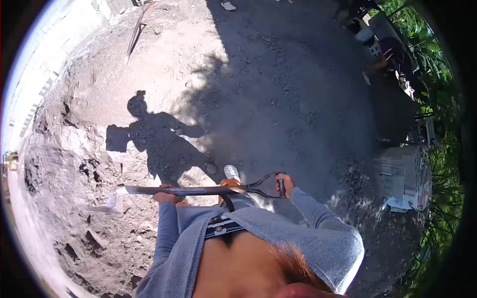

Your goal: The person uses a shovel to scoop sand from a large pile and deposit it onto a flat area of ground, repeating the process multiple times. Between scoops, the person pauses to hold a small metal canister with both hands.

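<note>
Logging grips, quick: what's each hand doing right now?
Left hand: closed around the shovel shaft.
Right hand: closed on the shovel's handle grip.

Shovel [198, 190]: long dark shaft, D-grip handle, held roughly level across my waist, above the mound of grey soil [84, 164]. My left hand [165, 197] grips mid-shaft, my right hand [284, 185] the D-grip. Blade end points toward the mound, sunlit, washed out.
</note>
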`<state>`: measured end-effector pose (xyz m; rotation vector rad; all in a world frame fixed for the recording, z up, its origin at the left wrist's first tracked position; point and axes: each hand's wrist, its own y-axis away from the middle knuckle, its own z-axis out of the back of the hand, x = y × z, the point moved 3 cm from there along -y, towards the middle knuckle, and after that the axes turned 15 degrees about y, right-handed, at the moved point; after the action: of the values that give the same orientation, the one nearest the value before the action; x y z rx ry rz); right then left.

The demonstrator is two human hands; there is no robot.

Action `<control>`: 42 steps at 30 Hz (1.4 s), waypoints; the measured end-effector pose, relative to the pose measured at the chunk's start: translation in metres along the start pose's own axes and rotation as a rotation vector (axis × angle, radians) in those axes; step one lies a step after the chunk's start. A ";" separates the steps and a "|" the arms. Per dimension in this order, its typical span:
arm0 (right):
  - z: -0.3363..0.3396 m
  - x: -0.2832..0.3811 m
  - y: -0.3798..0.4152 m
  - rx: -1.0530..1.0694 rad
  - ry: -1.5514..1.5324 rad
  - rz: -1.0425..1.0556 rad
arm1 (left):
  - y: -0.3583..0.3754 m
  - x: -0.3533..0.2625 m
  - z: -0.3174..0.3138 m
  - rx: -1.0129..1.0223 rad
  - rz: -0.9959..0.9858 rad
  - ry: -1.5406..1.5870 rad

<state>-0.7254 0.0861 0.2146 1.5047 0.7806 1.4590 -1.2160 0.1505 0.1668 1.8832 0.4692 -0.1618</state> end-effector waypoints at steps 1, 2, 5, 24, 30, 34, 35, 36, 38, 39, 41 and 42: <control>0.042 -0.027 0.011 -0.073 -0.127 -0.023 | -0.012 0.035 -0.005 0.140 0.050 -0.107; 0.088 -0.057 0.026 -0.154 -0.274 -0.052 | 0.058 0.110 -0.060 0.166 0.157 -0.188; 0.114 -0.126 0.047 -0.141 -0.551 -0.193 | 0.118 0.225 -0.117 0.344 0.326 -0.383; 0.090 -0.139 0.072 -0.300 -0.817 -0.134 | 0.062 0.313 -0.135 0.401 0.656 -0.524; 0.048 -0.069 0.081 -0.363 -0.249 0.108 | -0.024 0.092 -0.002 0.045 0.309 -0.202; -0.006 -0.018 0.060 -0.047 -0.024 0.308 | -0.007 -0.010 0.052 0.058 0.306 0.214; -0.018 -0.013 0.057 0.094 0.017 0.285 | -0.050 -0.029 0.088 0.008 0.233 0.282; -0.039 -0.003 0.052 0.218 0.051 0.254 | -0.058 -0.042 0.101 0.055 0.231 0.315; -0.090 0.020 0.050 0.289 0.154 0.186 | -0.068 -0.069 0.135 -0.014 0.220 0.475; -0.117 0.030 0.051 0.299 0.199 0.159 | -0.076 -0.077 0.138 -0.041 0.289 0.527; -0.176 0.041 0.058 0.299 0.263 0.119 | -0.099 -0.088 0.138 -0.083 0.348 0.516; -0.206 0.043 0.065 0.288 0.287 0.107 | -0.104 -0.085 0.144 -0.111 0.338 0.460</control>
<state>-0.9321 0.1301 0.2771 1.5865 1.1378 1.7242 -1.3185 0.0269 0.0534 1.8568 0.4471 0.5218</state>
